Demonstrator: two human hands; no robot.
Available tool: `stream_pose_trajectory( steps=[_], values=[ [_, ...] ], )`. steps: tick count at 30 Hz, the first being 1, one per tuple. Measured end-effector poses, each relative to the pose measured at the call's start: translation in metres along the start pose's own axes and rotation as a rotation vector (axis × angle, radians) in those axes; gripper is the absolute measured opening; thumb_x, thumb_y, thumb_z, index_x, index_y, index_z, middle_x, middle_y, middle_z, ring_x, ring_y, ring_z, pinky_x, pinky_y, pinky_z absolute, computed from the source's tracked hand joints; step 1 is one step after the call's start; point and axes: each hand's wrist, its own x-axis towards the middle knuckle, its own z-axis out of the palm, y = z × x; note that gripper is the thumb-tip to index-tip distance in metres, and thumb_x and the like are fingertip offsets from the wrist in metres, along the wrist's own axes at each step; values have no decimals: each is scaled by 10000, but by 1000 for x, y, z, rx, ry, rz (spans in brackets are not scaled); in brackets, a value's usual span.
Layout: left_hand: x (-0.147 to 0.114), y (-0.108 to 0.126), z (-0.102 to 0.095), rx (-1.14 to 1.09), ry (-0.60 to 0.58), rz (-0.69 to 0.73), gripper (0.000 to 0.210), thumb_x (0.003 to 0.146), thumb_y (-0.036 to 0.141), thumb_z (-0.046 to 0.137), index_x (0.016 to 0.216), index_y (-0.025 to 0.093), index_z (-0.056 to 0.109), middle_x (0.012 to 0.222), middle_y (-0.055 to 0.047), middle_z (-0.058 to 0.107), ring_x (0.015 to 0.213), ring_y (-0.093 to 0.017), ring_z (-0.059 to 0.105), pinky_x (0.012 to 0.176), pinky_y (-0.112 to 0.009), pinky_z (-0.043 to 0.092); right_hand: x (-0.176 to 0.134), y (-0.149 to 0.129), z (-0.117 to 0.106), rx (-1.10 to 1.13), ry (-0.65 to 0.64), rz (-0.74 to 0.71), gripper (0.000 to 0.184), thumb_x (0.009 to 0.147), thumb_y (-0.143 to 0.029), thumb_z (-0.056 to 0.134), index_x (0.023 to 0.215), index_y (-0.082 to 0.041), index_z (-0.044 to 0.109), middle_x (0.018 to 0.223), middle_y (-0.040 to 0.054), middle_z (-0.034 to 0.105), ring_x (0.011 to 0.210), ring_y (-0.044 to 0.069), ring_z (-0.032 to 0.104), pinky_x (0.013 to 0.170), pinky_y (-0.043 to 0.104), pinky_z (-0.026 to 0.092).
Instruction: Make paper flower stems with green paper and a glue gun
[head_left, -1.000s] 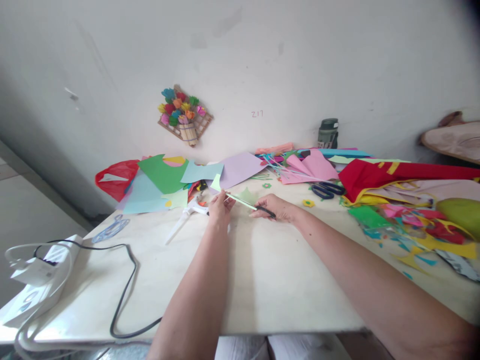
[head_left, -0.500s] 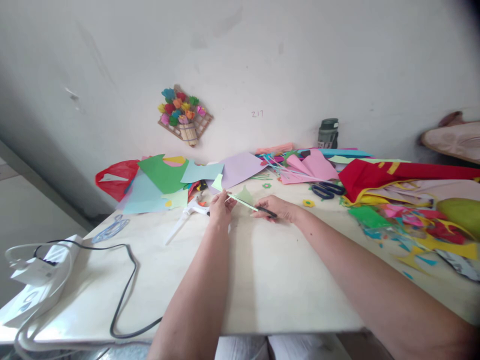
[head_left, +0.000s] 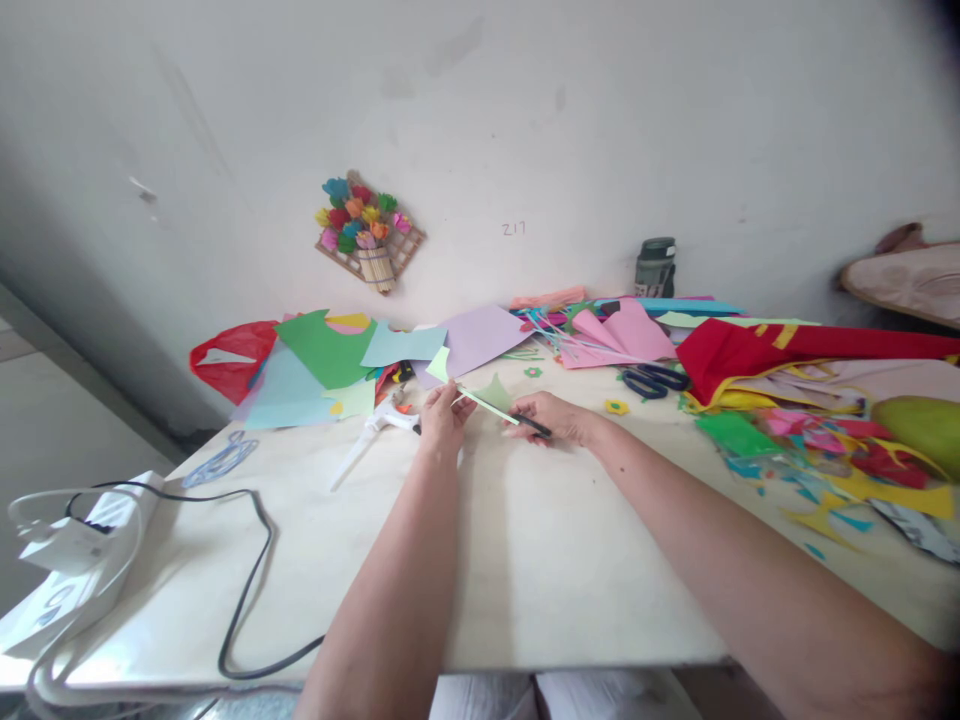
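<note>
My left hand (head_left: 444,415) is closed, thumb and fingers pinching a piece of light green paper (head_left: 439,364) whose pointed corner sticks up above the fingertips. My right hand (head_left: 553,415) is wrapped round a pair of black-handled scissors (head_left: 534,427), pointing left toward my left hand. A narrow pale green strip (head_left: 491,405) runs along the blades between the two hands. Behind it shows another pale green flap (head_left: 496,391); whether it joins the piece in my left hand I cannot tell. A white glue gun (head_left: 375,425) lies just left of my left hand.
Sheets of coloured paper (head_left: 330,350) lie along the wall. Dark-handled scissors (head_left: 654,380) and small paper flowers (head_left: 616,407) lie beyond my right hand. Coloured scraps (head_left: 832,470) cover the right side. A power strip (head_left: 112,545) and black cable (head_left: 259,560) occupy the left.
Both hands stay in nearly the same place, still holding the paper and scissors. The light green paper has shifted very slightly to the right.
</note>
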Motion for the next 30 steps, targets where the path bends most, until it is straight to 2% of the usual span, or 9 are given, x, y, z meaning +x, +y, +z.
stream_pose_trajectory(
  steps=[10,15,30],
  values=[
    [-4,-2,4,-10,6,32,208,614,238,667,697,151,497,659,3,588,522,-91,566,560,-249,476,-2,-4,2,5,48,-8,349,546,-347,689,784,-114,581,398,-82,443,309,32,349,313,166,274],
    [-4,-2,4,-5,25,16,206,623,252,660,711,147,507,663,-7,594,520,-98,571,553,-252,480,-2,-4,3,27,60,-19,302,545,-331,688,722,-110,581,389,-82,426,306,26,329,304,163,253],
    [-4,1,3,13,43,14,177,656,255,635,730,153,510,683,-23,613,498,-94,572,544,-249,485,2,3,3,69,40,-82,281,559,-334,673,693,-106,578,384,-91,385,303,20,287,294,169,208]
  ],
)
